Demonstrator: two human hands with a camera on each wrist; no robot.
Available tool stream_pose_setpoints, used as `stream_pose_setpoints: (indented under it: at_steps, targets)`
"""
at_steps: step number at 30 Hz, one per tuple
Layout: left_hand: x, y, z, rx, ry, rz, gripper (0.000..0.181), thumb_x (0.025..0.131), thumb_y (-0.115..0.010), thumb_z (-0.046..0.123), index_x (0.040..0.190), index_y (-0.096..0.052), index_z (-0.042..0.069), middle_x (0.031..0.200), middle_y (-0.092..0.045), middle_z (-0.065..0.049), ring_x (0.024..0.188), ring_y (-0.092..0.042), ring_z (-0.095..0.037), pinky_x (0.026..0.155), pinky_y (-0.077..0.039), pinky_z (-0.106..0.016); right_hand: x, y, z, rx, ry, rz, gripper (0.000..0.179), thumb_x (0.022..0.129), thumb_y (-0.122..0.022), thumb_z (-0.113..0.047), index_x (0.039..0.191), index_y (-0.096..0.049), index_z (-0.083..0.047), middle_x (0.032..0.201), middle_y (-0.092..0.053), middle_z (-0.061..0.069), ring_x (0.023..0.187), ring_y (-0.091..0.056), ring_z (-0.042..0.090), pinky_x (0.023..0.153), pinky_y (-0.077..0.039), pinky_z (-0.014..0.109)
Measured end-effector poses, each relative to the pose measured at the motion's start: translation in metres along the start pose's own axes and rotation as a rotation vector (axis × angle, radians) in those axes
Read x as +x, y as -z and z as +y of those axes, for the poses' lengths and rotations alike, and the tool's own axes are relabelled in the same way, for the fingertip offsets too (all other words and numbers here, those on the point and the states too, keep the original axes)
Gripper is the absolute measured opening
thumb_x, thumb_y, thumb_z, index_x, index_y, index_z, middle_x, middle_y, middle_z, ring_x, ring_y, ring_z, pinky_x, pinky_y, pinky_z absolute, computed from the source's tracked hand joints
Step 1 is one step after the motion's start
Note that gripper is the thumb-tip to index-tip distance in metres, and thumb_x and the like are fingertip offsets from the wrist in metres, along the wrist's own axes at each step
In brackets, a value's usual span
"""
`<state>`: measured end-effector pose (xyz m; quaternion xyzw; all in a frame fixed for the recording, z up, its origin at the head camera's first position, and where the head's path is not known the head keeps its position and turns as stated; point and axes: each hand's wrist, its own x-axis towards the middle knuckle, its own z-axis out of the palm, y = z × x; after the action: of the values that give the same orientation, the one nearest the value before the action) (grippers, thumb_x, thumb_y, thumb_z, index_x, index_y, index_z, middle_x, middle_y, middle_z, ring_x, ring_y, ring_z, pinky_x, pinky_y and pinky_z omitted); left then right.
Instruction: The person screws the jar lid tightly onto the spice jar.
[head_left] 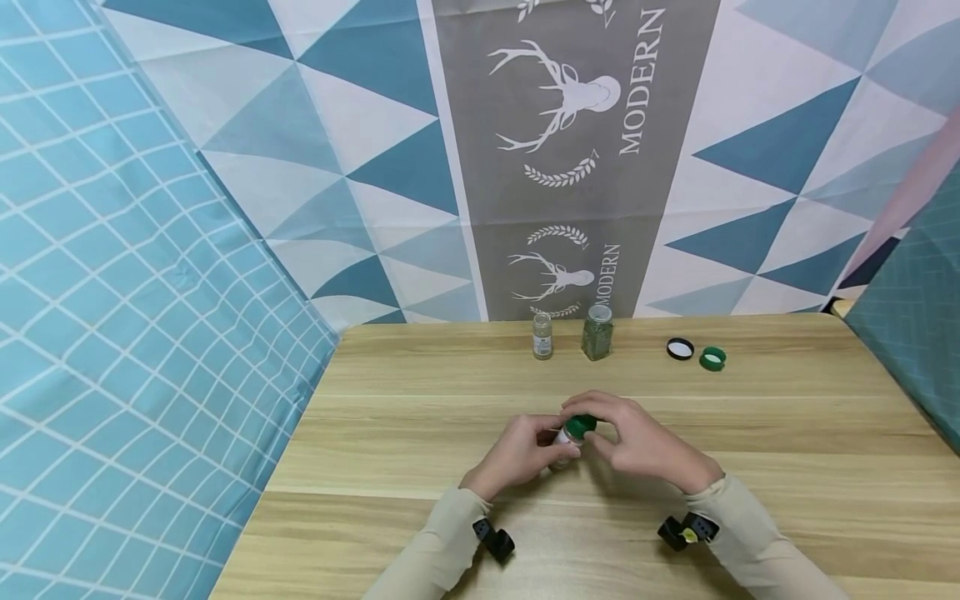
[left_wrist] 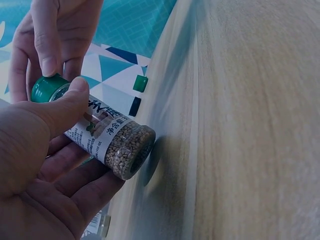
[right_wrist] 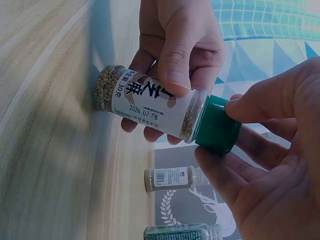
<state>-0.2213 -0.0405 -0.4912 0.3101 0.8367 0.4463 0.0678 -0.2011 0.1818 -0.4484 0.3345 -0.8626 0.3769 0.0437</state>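
My left hand [head_left: 521, 454] grips a small clear jar of sesame seeds [right_wrist: 150, 102] around its white label, thumb on top and fingers beneath. Tan seeds show through the bottom end of the jar [left_wrist: 127, 152] in the left wrist view. On its other end sits a green cap [right_wrist: 218, 125], which my right hand [head_left: 637, 437] pinches between thumb and fingers. The jar is tilted, its base close over the wooden table [head_left: 420, 517].
Toward the back of the table stand a small labelled jar [head_left: 542, 337] without a cap and a larger jar of green flakes [head_left: 597, 333]. To their right lie a black lid [head_left: 680, 348] and a green lid [head_left: 712, 359]. A patterned cloth [head_left: 375, 167] hangs behind.
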Motion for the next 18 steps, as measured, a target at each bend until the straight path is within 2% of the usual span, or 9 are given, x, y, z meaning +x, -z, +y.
stream_pose_setpoints:
  at_steps: [8, 18]
  targets:
    - [-0.0006, -0.0002, 0.0003, 0.01, -0.01, -0.007, 0.046, 0.095, -0.076, 0.03, 0.135, -0.068, 0.009, 0.122, -0.076, -0.004, 0.099, -0.069, 0.001, 0.082, -0.056, -0.013, 0.0003, -0.0007, 0.0017, -0.03, -0.004, 0.023, 0.034, 0.092, -0.073, -0.003, 0.124, -0.072, -0.015, 0.128, -0.07, 0.001, 0.12, -0.067, 0.023, 0.102, -0.057, 0.046]
    - [-0.0006, -0.0009, 0.0003, 0.011, 0.002, -0.008, 0.037, 0.095, -0.076, 0.029, 0.128, -0.073, 0.013, 0.113, -0.078, 0.0, 0.091, -0.067, 0.004, 0.076, -0.057, -0.013, 0.0018, -0.0013, 0.0033, 0.016, -0.058, 0.028, 0.026, 0.096, -0.073, -0.012, 0.121, -0.072, -0.011, 0.121, -0.071, 0.007, 0.102, -0.07, 0.016, 0.084, -0.063, 0.029]
